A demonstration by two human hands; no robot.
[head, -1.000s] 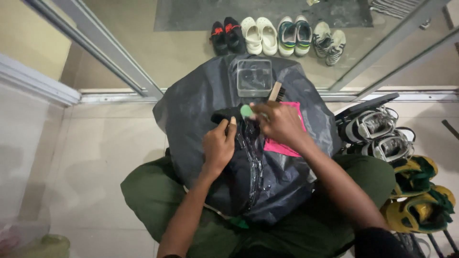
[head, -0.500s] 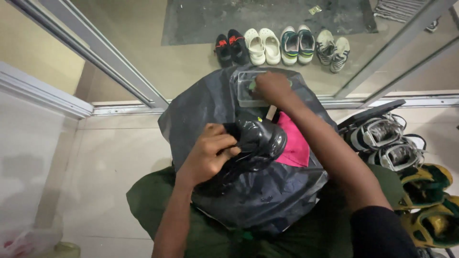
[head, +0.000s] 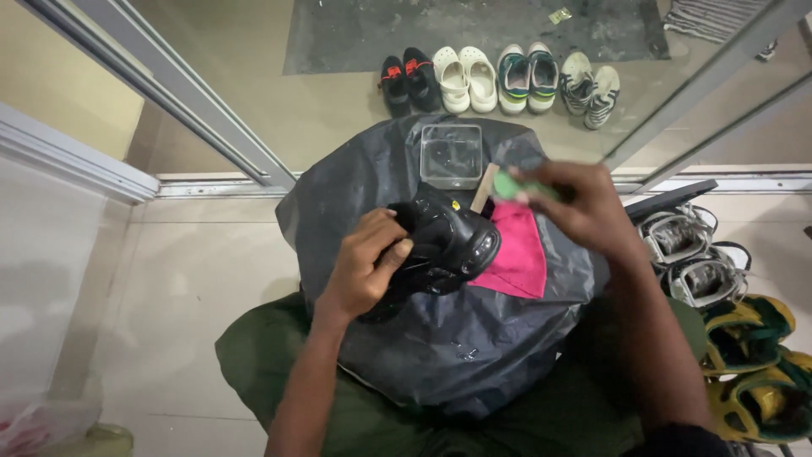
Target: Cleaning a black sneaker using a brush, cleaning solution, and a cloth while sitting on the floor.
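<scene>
Black shoe (head: 444, 245), glossy, resting on dark plastic sheet (head: 457, 355) spread across lap. Left hand (head: 365, 269) clamped round rear of shoe, fingers curled tight against upper, thumb on near side. Right hand (head: 584, 207) raised just beyond shoe, apart from it, fingertips pinching green brush (head: 512, 186), bristle end pointing toward shoe; image blurred here, so exact grip on handle not fully readable. Clear plastic tub (head: 451, 156) standing on far edge of sheet, just behind shoe. Pink cloth (head: 518, 258) lying flat beside shoe, partly under toe. Small tan stick-like item (head: 485, 188) between tub and cloth; kind not determinable.

Step in hand, as judged: cleaning or polishing upper, brush freshly positioned between tub and shoe. Next move, as judged: bring brush down onto toe area with light pressure, holding shoe steady and angled upward, keeping strokes over sheet.

Rows of shoes (head: 499, 78) beyond glass door; sandals (head: 753, 372) at right.
</scene>
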